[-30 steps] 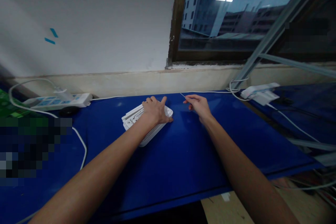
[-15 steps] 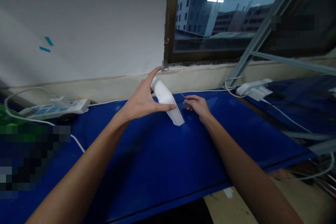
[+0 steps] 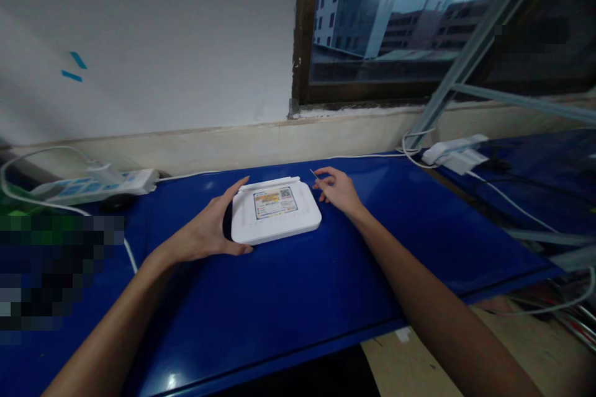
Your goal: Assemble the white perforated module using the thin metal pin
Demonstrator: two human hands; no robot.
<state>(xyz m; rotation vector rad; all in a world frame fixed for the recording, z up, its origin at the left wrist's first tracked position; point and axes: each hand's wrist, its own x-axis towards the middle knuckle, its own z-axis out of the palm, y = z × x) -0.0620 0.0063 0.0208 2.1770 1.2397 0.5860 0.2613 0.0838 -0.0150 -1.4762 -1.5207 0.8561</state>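
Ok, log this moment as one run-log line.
left hand: holds white router, label up | right hand: pinches thin metal pin | surface: blue tabletop

white router (image 3: 275, 218) on blue tabletop (image 3: 279, 304)

A white power strip (image 3: 93, 185) on the blue tabletop (image 3: 288, 310), window (image 3: 386, 25) beyond

The left hand (image 3: 205, 229) is spread around the near-left side of a white router (image 3: 274, 214), which is cupped between its thumb and fingers. The right hand (image 3: 338, 191) is held just beside the router's far-right corner, with its fingertips (image 3: 321, 178) pinched together and both forearms stretched forward.
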